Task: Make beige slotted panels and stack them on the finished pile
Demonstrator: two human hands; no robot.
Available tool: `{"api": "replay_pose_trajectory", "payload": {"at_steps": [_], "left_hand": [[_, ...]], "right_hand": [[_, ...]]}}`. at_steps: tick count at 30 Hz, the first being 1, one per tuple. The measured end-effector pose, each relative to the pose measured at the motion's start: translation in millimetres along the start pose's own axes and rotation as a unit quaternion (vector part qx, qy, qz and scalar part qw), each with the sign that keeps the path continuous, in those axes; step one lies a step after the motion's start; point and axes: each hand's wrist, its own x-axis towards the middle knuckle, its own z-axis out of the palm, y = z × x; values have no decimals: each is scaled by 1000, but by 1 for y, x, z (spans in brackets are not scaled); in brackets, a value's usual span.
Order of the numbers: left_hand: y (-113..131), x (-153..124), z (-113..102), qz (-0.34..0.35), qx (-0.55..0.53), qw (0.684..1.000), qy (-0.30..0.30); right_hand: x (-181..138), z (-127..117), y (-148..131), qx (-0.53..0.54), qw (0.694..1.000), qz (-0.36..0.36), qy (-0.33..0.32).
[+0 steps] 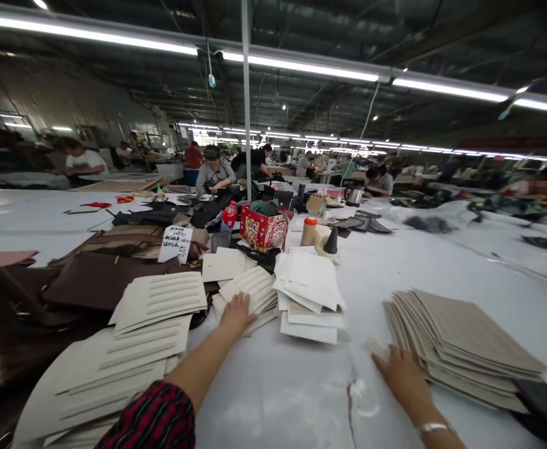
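Observation:
My left hand [238, 313] rests with its fingers stretched over a small stack of cream pieces with raised bands [253, 290]. Just left of my red plaid sleeve lies a bigger fanned stack of banded cream panels [128, 349]. My right hand [403, 377] is low over the white table [296, 386], its fingers closed round a small pale piece [377, 348], blurred and hard to make out. Beside that hand, to its right, is a thick stack of beige panels [469, 333]. Plain white sheets [309, 280] are piled between both hands, farther back.
Dark brown leather pieces [100, 284] cover the left side. Behind the stacks stand a red patterned box [264, 227], a red-capped bottle [229, 215], a thread cone [309, 231] and a handwritten note [174, 243]. Other people work at tables beyond.

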Motion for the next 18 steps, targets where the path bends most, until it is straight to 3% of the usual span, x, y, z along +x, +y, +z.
{"api": "replay_pose_trajectory", "payload": {"at_steps": [2, 5, 9, 11, 13, 15, 16, 18], "left_hand": [[-6, 3, 2, 25, 3, 1000, -11], [-11, 5, -5, 48, 11, 999, -22], [-6, 14, -35, 35, 22, 999, -11], [-5, 10, -57, 18, 25, 999, 15], [-8, -10, -71, 1, 29, 999, 42], [-13, -51, -64, 2, 29, 997, 76], [-16, -77, -51, 17, 27, 995, 91], [-22, -134, -8, 105, -2, 972, 208]], "right_hand": [[-7, 5, -7, -49, 998, -26, -3], [-3, -19, -31, -70, 995, -73, 20], [36, -72, -97, 6, 978, -185, 96], [63, -86, -131, 24, 970, -222, 97], [87, -88, -154, -2, 966, -255, 41], [104, -81, -166, -35, 957, -289, -25], [109, -77, -169, -45, 951, -303, -47], [117, -70, -171, -53, 944, -318, -63]]}}
